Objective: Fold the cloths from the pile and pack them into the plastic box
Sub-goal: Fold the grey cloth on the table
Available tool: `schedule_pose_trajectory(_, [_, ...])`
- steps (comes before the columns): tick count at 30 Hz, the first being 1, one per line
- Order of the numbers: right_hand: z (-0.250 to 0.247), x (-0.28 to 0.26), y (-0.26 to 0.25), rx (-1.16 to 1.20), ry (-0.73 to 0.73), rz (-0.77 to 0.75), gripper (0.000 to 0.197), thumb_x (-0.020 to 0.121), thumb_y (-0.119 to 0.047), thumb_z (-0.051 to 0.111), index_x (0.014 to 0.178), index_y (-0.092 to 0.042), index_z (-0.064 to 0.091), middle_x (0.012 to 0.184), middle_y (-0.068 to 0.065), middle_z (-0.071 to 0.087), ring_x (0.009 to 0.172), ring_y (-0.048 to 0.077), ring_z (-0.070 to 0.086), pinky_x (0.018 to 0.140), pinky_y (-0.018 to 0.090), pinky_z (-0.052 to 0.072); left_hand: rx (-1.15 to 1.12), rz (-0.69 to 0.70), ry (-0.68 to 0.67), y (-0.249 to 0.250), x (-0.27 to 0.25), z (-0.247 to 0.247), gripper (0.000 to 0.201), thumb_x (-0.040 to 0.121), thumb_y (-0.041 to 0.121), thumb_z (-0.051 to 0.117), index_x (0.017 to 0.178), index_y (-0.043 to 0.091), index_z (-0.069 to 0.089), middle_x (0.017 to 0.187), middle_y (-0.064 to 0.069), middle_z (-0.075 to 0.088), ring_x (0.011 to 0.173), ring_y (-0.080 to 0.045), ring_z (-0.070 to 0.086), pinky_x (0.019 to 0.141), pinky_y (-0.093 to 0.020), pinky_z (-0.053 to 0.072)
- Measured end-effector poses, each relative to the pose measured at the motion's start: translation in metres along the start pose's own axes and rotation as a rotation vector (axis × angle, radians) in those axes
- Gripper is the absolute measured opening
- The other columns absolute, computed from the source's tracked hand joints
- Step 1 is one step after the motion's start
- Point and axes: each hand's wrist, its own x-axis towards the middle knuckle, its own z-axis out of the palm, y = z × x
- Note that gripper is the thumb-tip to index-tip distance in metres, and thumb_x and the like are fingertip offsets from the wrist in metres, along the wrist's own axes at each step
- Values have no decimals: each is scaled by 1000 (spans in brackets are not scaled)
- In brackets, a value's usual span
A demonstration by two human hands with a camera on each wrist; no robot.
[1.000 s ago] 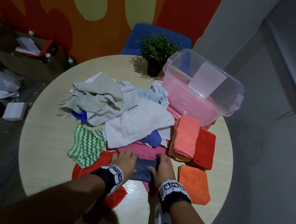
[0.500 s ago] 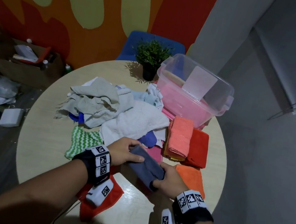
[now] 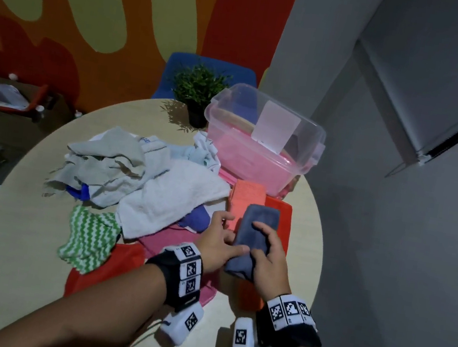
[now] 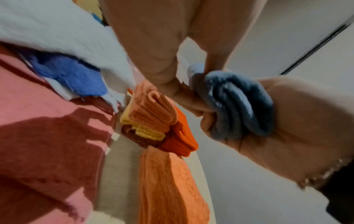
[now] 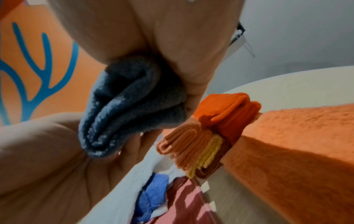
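Folded grey cloth (image 3: 252,243) has come up off the table (image 3: 22,218), now gripped between left hand (image 3: 218,245) and right hand (image 3: 268,257), probably just above the orange stack (image 3: 247,203).

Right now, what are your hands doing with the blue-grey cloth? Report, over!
Both hands, left hand and right hand, grip the folded blue-grey cloth, lifted over the folded orange stack. Plastic box open beyond. Nothing in the way.

Loose cloth pile (image 3: 143,177) left of folded stack (image 3: 247,203), plastic box (image 3: 265,143) behind stack, potted plant (image 3: 199,90) left of box
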Motion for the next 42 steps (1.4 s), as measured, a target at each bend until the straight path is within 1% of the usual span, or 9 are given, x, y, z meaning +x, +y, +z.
schedule_pose_trajectory(4, [-25, 15, 6, 21, -18, 116, 75, 87, 17, 39, 150, -23, 35, 148, -9, 35, 136, 6, 33, 107, 17, 31, 316, 75, 61, 0, 12, 32, 52, 82, 23, 76, 108, 29, 32, 87, -2, 60, 77, -22, 62, 74, -40, 53])
schedule_pose_trajectory(11, [-57, 79, 17, 13, 60, 132, 81, 85, 20, 33, 154, -22, 27, 141, -5, 38, 128, 7, 36, 99, 13, 31, 812, 347, 138, 15, 60, 19, 42, 96, 17, 51, 136, 25, 43, 134, 3, 50, 123, -21, 42, 96, -43, 45])
schedule_pose_trajectory(17, [-42, 116, 47, -645, -21, 258, 54, 96, -15, 46, 147, -35, 41, 164, 2, 7, 144, 35, 18, 116, 43, 28, 1192, 192, -133, 8, 99, 12, 78, 88, 23, 69, 152, 23, 24, 165, -3, 7, 151, -29, 9, 117, -51, 26])
schedule_pose_trajectory(20, [-37, 117, 60, -670, -128, 201, 56, 103, -32, 40, 155, -33, 20, 166, -1, -7, 146, 35, 21, 117, 40, 25, 1299, 141, -207, 13, 111, 9, 94, 86, 31, 71, 157, 26, 9, 166, -3, -11, 152, -32, -6, 121, -53, 19])
schedule_pose_trajectory(23, [-40, 122, 71, -652, -229, 188, 63, 104, -32, 37, 156, -38, 2, 165, -5, -10, 138, 36, 38, 109, 38, 35, 1316, 92, -298, 17, 117, 6, 100, 87, 35, 68, 159, 24, 0, 164, -7, -21, 151, -33, -15, 124, -47, 12])
schedule_pose_trajectory(27, [-38, 131, 75, -658, -239, 45, 72, 97, -28, 43, 156, -32, 2, 166, -2, -4, 148, 31, 22, 118, 43, 23, 1315, 51, -338, 12, 120, -1, 99, 87, 45, 62, 158, 27, -6, 162, -7, -25, 150, -32, -17, 123, -50, 14])
schedule_pose_trajectory(31, [-38, 130, 80, -825, -275, 31, 70, 102, -40, 36, 157, -28, -5, 163, -7, -22, 139, 31, 29, 112, 41, 34, 1306, 44, -329, 4, 120, 0, 99, 87, 48, 59, 157, 29, -8, 162, -6, -26, 150, -30, -19, 121, -53, 17])
schedule_pose_trajectory(36, [-37, 129, 81, -1046, -284, -21, 64, 102, -50, 17, 153, -36, -18, 163, -12, -18, 152, 26, -7, 122, 50, 7, 1240, 29, -307, -4, 117, 3, 91, 91, 49, 52, 157, 31, -8, 161, -3, -29, 150, -28, -21, 120, -56, 16])
schedule_pose_trajectory(42, [-30, 128, 77, -1097, -373, 69, 61, 103, -49, 13, 149, -41, -25, 162, -12, -23, 151, 24, -14, 120, 57, 2, 1211, 64, -291, 3, 113, 0, 86, 93, 52, 52, 158, 29, 2, 163, -4, -22, 151, -30, -17, 123, -50, 9])
